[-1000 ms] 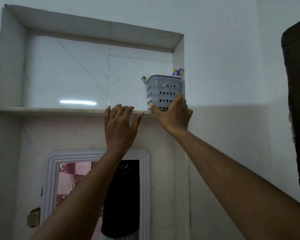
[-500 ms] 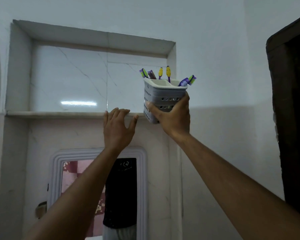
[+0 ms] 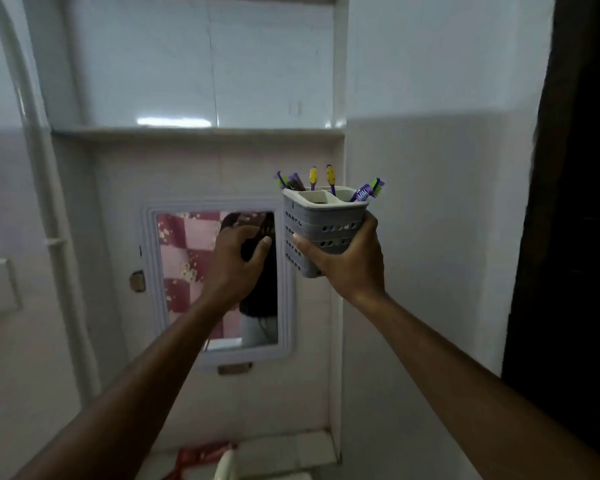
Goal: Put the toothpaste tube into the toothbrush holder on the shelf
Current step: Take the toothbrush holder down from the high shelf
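We have one view only, worn on the head, facing a tiled wall straight ahead and slightly upward, close enough that both forearms stretch out from the bottom edge toward the mirror (image 3: 219, 278) and shelf (image 3: 198, 131).

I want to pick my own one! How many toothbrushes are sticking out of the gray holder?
5 seem to show above the toothbrush holder in the right hand: green-purple one and dark one at back left, two yellow ones behind, green-purple one right. Blur may hide more.
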`<state>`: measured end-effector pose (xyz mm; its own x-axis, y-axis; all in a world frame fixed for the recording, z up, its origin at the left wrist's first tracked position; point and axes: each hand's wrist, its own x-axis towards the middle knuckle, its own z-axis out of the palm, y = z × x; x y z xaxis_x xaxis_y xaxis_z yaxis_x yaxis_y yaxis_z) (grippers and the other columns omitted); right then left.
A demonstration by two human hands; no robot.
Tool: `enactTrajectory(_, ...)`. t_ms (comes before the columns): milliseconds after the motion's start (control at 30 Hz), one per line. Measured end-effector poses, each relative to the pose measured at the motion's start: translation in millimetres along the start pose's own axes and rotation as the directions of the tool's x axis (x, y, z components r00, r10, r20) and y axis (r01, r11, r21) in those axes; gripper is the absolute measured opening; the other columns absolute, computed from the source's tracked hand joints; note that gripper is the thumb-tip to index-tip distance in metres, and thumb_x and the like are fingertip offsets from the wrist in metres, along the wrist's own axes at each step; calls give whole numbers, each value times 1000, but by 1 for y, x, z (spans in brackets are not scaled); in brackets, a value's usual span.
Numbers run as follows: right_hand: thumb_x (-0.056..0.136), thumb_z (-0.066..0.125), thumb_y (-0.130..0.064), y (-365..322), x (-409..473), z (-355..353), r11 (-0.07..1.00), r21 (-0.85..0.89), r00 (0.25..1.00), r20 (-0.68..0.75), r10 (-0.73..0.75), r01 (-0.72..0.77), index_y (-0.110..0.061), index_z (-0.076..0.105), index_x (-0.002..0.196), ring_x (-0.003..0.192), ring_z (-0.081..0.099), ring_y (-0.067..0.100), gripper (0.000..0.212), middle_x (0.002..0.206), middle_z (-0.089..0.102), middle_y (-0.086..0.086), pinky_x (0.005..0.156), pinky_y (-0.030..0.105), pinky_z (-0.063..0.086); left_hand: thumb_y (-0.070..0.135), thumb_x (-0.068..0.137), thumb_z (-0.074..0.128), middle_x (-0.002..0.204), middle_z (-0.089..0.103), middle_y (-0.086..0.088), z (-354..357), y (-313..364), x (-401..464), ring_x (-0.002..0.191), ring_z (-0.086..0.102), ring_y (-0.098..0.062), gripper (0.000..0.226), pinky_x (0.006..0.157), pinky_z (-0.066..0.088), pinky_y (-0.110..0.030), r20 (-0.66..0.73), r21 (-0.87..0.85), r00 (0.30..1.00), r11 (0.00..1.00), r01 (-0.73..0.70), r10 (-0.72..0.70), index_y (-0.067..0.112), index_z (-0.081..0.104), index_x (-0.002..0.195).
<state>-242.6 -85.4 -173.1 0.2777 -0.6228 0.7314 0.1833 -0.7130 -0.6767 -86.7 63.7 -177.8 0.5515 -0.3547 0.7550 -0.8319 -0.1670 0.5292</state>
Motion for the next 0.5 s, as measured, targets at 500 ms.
enactTrajectory(500,58,101,-69,110,-204,21,911,-142,889,206,409,-386,-18,48,145,116,68,11,114,136,67,-8,92,32,59,50,102,65,113,76,5,-13,-129,-218,101,70,-8,42,84,52,-17,237,66,895,926,373,-378,14,76,121)
